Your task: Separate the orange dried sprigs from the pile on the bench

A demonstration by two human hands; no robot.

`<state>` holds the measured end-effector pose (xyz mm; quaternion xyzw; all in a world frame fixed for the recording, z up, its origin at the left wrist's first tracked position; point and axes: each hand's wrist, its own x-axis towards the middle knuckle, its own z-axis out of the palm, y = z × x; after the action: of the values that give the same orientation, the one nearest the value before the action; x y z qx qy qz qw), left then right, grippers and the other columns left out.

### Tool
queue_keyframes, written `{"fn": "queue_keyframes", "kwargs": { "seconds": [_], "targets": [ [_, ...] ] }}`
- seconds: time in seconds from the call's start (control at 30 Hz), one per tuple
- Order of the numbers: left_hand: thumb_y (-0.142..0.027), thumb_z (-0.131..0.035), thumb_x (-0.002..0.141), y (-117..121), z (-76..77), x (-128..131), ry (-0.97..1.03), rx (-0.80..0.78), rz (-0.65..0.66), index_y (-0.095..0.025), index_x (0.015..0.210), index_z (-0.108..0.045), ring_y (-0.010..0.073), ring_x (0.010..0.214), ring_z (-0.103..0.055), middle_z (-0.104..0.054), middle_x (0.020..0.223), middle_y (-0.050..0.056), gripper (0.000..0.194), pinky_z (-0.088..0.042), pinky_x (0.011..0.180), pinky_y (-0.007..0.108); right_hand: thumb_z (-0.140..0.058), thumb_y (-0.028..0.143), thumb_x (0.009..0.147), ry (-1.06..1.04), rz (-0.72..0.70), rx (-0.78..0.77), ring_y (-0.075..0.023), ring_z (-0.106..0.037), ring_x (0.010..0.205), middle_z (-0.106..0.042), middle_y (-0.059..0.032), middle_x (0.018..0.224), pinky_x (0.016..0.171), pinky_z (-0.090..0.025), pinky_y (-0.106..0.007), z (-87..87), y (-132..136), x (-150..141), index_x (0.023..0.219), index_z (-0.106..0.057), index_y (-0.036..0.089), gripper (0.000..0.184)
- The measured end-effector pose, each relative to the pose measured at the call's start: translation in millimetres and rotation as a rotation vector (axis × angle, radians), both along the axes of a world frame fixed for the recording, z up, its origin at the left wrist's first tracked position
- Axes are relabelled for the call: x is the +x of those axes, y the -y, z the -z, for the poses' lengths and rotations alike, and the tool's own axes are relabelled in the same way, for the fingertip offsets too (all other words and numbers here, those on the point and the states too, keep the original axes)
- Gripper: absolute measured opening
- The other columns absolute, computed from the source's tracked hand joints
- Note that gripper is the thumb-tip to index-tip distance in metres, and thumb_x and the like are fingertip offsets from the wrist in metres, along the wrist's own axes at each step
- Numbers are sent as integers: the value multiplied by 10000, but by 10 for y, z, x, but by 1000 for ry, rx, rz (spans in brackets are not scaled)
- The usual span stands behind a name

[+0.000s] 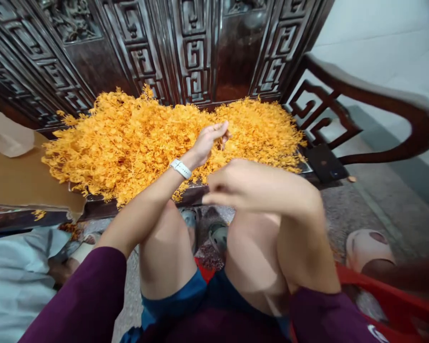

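Note:
A big heap of yellow-orange artificial foliage (121, 138) with fine sprigs spreads over the dark wooden bench seat. Over its middle is my left hand (210, 140), with a white band (180, 168) on the wrist. Thumb and fingers of that hand are drawn together; whatever they pinch is too small to make out against the sprigs. My right hand (227, 186) is nearer to me, just before the seat's front edge and above my knees. It is bent at the wrist and smeared by motion, so its grip does not show.
A carved dark backrest (236, 62) rises behind the heap, and a curved armrest (379, 95) stands at right. A dark flat object (325, 163) lies by the armrest. Brown cardboard (25, 181) covers the left side. Another person's light clothing (17, 281) shows at lower left, a red plastic chair (386, 295) at lower right.

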<state>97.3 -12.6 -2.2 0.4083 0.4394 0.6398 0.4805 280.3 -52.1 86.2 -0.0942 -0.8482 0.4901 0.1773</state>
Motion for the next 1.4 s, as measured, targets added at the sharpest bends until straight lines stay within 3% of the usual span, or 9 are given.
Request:
{"fn": "queue_keyframes", "kwargs": {
  "seconds": [0.03,0.1,0.2,0.33,0.63,0.93,1.17,1.27,1.4],
  "targets": [
    [-505,-676,1011,14,-9,4,10,19,-6,-180,713,-616,99,598,-509,-576,694,5,446,-455,612,269,-924,420,809,26,-3,67,-115,-384,521,-505,29,532,530,-323,-317,59,-213,-33,607,-627,219,411],
    [-453,-685,1017,28,-29,14,19,40,-14,-181,702,-630,91,581,-501,-572,679,-1,420,-438,594,260,-786,514,936,-189,359,100,-137,-419,607,-524,11,640,572,-332,-310,272,-571,-93,719,-618,228,397],
    [-447,-710,1002,26,-59,41,-8,16,-14,-190,721,-663,90,570,-506,-571,660,-7,384,-421,570,250,-685,662,959,-427,681,-113,-158,-460,678,-510,4,732,586,-377,-294,649,-852,-161,853,-573,258,433],
    [-462,-796,930,-4,-61,93,-63,32,17,-191,696,-658,99,605,-528,-602,677,2,384,-428,571,247,-720,740,889,-389,592,-293,-154,-467,659,-543,-2,766,564,-397,-295,875,-889,-220,880,-563,267,498],
    [-696,-592,976,-77,2,161,98,20,33,-208,659,-604,147,628,-568,-542,650,12,582,-514,622,315,-697,701,932,-420,511,-318,-139,-438,622,-544,4,776,548,-360,-288,951,-932,-251,836,-577,253,473],
    [-670,-502,1035,-21,-70,316,112,2,65,-201,549,-506,133,616,-532,-494,611,24,675,-550,670,309,-705,773,880,-477,340,-472,-146,-397,641,-463,16,716,586,-367,-283,915,-941,-228,789,-541,250,556],
    [-806,-417,983,-104,-172,-93,223,28,-146,-246,702,-574,134,565,-496,-485,616,11,646,-526,571,293,-822,566,856,-551,-74,-571,-154,-448,625,-441,18,637,648,-459,-337,815,-809,-1,688,-558,244,449],
    [-847,-488,926,-121,-200,-256,219,24,-233,-249,789,-622,122,581,-534,-534,659,9,628,-509,573,274,-832,498,868,-527,133,-648,-142,-506,666,-527,15,721,659,-486,-315,797,-836,-29,845,-633,254,315],
    [-843,-596,873,-117,-163,-243,168,54,-215,-239,843,-660,146,694,-646,-598,730,21,608,-530,654,288,-863,306,759,-602,580,-983,-110,-600,815,-646,-16,971,745,-550,-243,899,-1063,-93,890,-536,239,358]
  ]
}}
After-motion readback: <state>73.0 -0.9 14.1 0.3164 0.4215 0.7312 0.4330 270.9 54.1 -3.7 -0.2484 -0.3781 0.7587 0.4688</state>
